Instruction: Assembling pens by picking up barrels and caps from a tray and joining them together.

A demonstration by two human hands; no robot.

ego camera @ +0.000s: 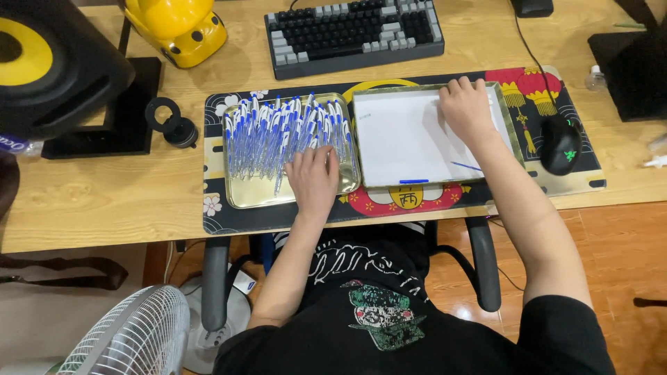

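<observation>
Blue-and-white pens [285, 128] lie heaped in a gold tray [243, 194] on the table. The left hand [314, 179] rests on the near pens, fingers spread loosely, holding none that I can see; a careless push could spill them over the rim. Farther away, the right hand [467, 107] lies flat and open on the white sheet [406, 135] (it could slide), in a second tray [515, 135].

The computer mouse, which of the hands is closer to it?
Right. The right hand rests on the white tray just beside the mouse; the left hand is farther off, on the pens.
</observation>
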